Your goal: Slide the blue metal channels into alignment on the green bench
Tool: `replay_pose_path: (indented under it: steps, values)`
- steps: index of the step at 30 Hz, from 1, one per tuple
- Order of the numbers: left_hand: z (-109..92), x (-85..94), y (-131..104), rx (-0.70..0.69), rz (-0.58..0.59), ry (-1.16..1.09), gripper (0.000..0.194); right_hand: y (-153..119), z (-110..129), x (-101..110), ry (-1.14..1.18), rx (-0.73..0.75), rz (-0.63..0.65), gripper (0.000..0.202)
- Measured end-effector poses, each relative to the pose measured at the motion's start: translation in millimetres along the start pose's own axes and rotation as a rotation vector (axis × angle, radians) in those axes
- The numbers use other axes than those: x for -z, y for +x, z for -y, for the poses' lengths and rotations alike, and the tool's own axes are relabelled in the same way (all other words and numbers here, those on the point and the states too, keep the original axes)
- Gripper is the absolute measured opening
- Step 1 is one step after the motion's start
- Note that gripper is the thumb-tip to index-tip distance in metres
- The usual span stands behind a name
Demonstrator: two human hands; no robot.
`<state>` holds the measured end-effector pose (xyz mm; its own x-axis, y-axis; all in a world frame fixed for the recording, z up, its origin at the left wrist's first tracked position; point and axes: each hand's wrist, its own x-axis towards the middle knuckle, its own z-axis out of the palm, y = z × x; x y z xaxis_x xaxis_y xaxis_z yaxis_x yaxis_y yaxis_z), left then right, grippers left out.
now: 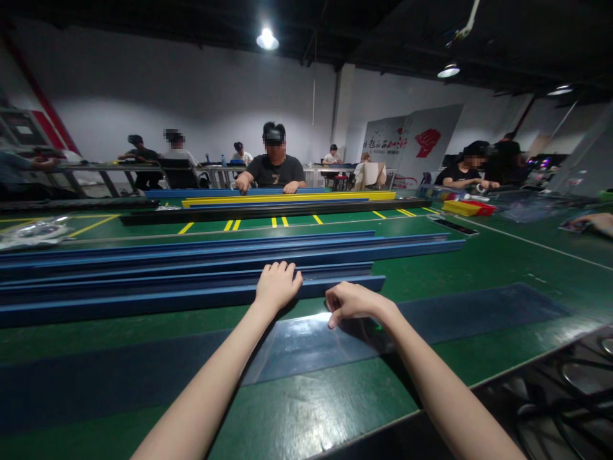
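So I'm looking down at the green counter [335, 409] and both hands are working right at the near edge of the stacked blue rails [143, 281]. The nearest blue rail [191, 300] is running left to right across the counter, ending just right of my hands. My left hand [276, 286] is resting on top of that rail, fingers curled over its far edge, so the grip is narrow and draped on the rail rather than clamped around it. My right hand [352, 301] is sitting just near of the same rail, knuckles up, fingers curled in tight, fingertips pressing down on a clear plastic sheet [306, 348] that's lying flat on the counter between my arms. Can't tell if it's actually pinching the sheet's edge or just touching it. The sheet is lying over a dark blue strip [479, 313]. Far across, a person in a dark shirt [275, 171] is sitting behind yellow and black rails [287, 199].
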<state>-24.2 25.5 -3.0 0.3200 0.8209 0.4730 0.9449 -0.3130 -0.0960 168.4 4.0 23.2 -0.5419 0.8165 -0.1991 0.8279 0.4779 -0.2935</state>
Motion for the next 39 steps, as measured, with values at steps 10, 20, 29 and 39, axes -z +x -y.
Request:
replay_pose_path:
  steps: [10,20,29,39]
  values:
    - [2,3.8,3,-0.027,0.092,0.012,0.038,0,3,0,-0.095,0.053,-0.024,0.024]
    - [5,12.5,7,-0.008,0.220,-0.049,0.040,-6,11,3,-0.213,-0.002,-0.224,0.018]
    - [18,53.7,18,0.018,0.211,-0.183,0.038,-6,13,5,-0.374,-0.068,-0.446,0.025]
    - [4,88.1,15,-0.154,0.226,-0.374,0.050,-4,-3,8,-0.474,-0.292,-0.702,0.028]
